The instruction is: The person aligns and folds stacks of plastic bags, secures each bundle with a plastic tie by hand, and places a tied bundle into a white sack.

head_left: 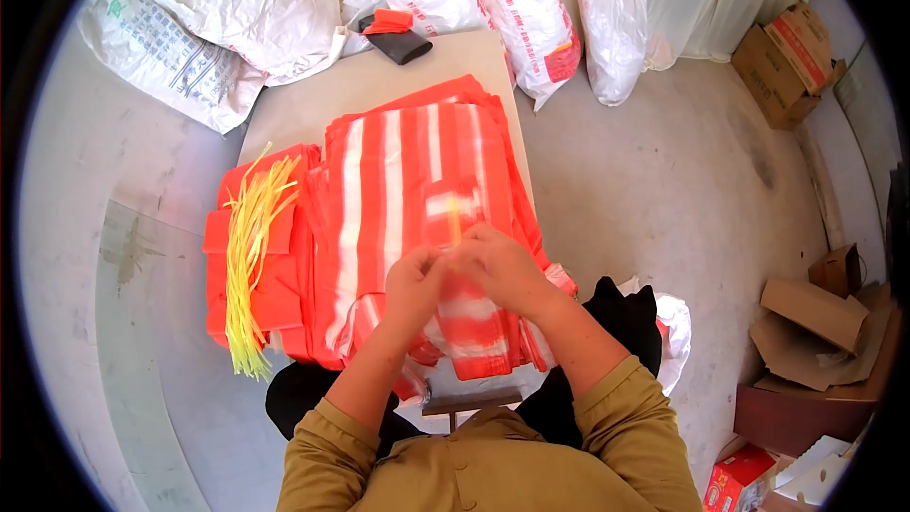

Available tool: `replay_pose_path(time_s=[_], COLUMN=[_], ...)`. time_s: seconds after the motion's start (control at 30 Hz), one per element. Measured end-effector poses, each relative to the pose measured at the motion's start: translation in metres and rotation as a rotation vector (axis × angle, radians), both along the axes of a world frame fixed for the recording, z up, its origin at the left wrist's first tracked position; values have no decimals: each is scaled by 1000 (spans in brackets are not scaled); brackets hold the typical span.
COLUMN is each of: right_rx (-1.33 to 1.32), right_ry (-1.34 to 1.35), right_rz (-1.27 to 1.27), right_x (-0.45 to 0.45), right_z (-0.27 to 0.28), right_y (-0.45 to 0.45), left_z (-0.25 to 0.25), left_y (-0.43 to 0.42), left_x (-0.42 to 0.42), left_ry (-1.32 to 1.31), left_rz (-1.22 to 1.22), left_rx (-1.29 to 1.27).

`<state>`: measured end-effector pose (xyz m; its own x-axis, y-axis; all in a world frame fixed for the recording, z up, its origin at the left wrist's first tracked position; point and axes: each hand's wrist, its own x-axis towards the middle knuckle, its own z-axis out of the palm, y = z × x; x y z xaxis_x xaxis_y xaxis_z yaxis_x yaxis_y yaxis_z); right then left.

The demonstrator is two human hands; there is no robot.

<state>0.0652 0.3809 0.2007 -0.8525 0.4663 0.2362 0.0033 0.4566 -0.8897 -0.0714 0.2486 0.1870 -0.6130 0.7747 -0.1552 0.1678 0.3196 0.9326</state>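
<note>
Both hands meet over a stack of red-and-white striped plastic sheets or bags point(365, 190) on the table. My left hand point(415, 286) has its fingers pinched together, close to the fingertips of my right hand point(495, 264). A short yellow strip point(455, 225), blurred, stands up at my right fingertips, over a gathered striped piece point(471, 322). My right fingers are closed on the strip. What my left fingers hold is too small to make out. Left of the stack, a bundle of yellow strips point(248, 265) lies on folded red plastic point(303, 270).
The table point(284, 114) bears a black item point(403, 45) with a red piece on top at its far end. White sacks point(251, 5) line the back. Cardboard boxes point(787, 62) stand at the back right, and opened cartons point(820, 322) lie at the right.
</note>
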Motion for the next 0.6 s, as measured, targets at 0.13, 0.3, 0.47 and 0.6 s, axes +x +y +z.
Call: replay_pose_path(time_s=[0.13, 0.3, 0.47, 0.6], right_rx=[71, 155, -48, 77], right_ry=[22, -25, -126, -435], right_rz=[104, 169, -87, -68], right_x=[9, 18, 25, 27], right_z=[-1, 4, 2, 16], right_y=[8, 17, 16, 16], left_z=[2, 9, 14, 10], left_y=[4, 13, 0, -45], left_x=[-5, -4, 5, 20], left_ry=[363, 586, 431, 368], left_rz=[-28, 7, 136, -84], left_rx=[-84, -161, -21, -113])
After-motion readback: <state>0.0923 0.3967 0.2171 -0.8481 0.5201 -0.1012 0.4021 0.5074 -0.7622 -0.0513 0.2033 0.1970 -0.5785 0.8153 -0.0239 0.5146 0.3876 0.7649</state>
